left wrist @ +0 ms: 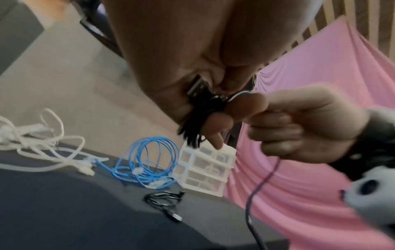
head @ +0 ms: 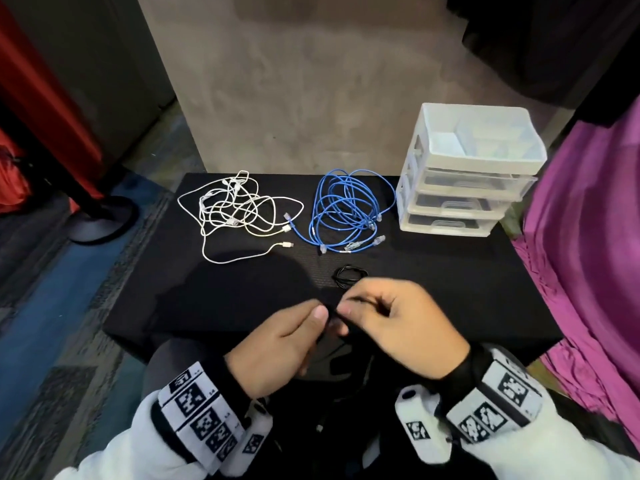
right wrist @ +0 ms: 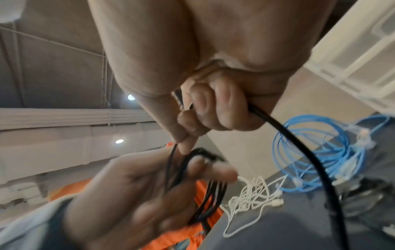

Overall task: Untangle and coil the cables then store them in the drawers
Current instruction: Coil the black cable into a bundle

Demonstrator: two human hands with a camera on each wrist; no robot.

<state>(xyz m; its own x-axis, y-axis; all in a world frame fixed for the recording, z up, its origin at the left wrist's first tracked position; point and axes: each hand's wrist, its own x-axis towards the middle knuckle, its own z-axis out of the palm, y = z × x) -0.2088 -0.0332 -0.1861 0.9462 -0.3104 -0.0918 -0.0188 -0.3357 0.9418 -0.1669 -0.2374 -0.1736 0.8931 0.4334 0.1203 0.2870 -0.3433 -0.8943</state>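
Observation:
Over the table's front edge, my left hand [head: 311, 322] grips a bundle of black cable loops [left wrist: 196, 125] with a USB plug [left wrist: 195, 87] sticking out by the palm. My right hand [head: 349, 306] meets it, thumb and fingers pinching the same black cable [right wrist: 299, 152]. Its free length hangs down toward my lap. A small coiled black cable [head: 349, 273] lies on the black table [head: 450, 289] just beyond my hands. Farther back lie a tangle of white cables [head: 235, 209] and a loose heap of blue network cables [head: 349, 209]. The clear plastic drawer unit [head: 464, 174] stands at the back right, all drawers closed.
A pink cloth [head: 588, 254] hangs close to the table's right side. A dark stand base [head: 100, 220] sits on the floor to the left. A grey wall [head: 311, 98] rises behind the table.

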